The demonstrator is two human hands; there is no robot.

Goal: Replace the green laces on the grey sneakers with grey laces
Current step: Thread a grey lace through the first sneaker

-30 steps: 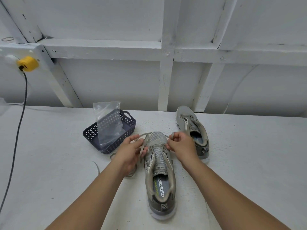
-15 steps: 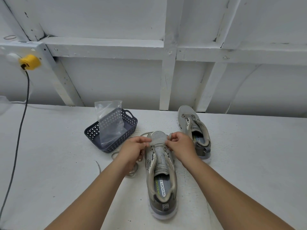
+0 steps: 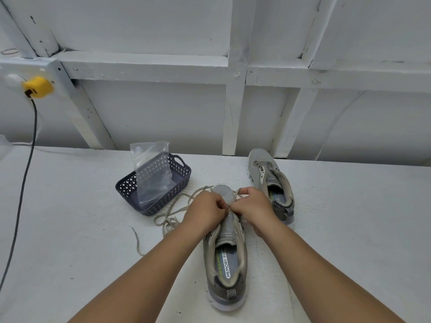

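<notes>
A grey sneaker lies in front of me, heel towards me, toe pointing away. My left hand and my right hand meet over its front eyelets, fingers curled, each pinching the grey lace. The lace trails off to the left in loose loops on the table. A second grey sneaker lies further back on the right with no lace visible in it. No green lace shows.
A dark perforated basket with a clear plastic bag in it stands left of the sneakers. A thin loose strand lies on the white table. A yellow plug with a dark cable hangs on the left wall.
Both hands have closed in from the shoe's sides to meet over the front eyelets. More of the lace now lies looped out to the left.
</notes>
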